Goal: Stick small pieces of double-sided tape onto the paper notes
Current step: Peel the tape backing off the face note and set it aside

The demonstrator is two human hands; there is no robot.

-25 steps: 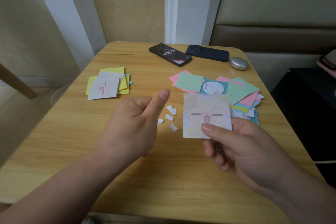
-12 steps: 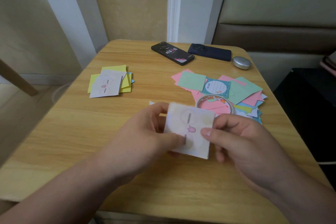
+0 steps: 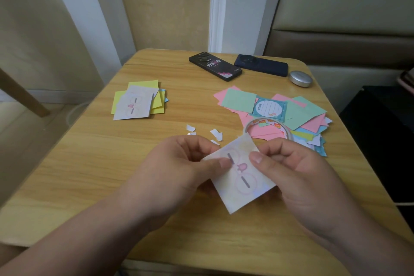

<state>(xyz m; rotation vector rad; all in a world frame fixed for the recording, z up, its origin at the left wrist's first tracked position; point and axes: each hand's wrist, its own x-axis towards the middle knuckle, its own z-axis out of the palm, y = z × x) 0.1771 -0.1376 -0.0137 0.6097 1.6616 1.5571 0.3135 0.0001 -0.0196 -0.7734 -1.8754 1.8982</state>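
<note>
Bare table point(image 3: 85, 175) front-left, open pass; yellow note stack point(image 3: 143, 86) blocks far left; loose note pile point(image 3: 238, 101) plus tape roll point(image 3: 267, 121) blocks right; paper scraps point(image 3: 216, 134) between the 2; black phone point(image 3: 215, 66), blue phone point(image 3: 261, 65), silver case point(image 3: 300, 78) line far edge.

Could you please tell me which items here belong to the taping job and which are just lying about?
Job: cartoon note, held by left hand and right hand; tape roll; loose notes pile; stacked notes; white scraps.
Lying about: black phone; blue phone; silver case.
</note>
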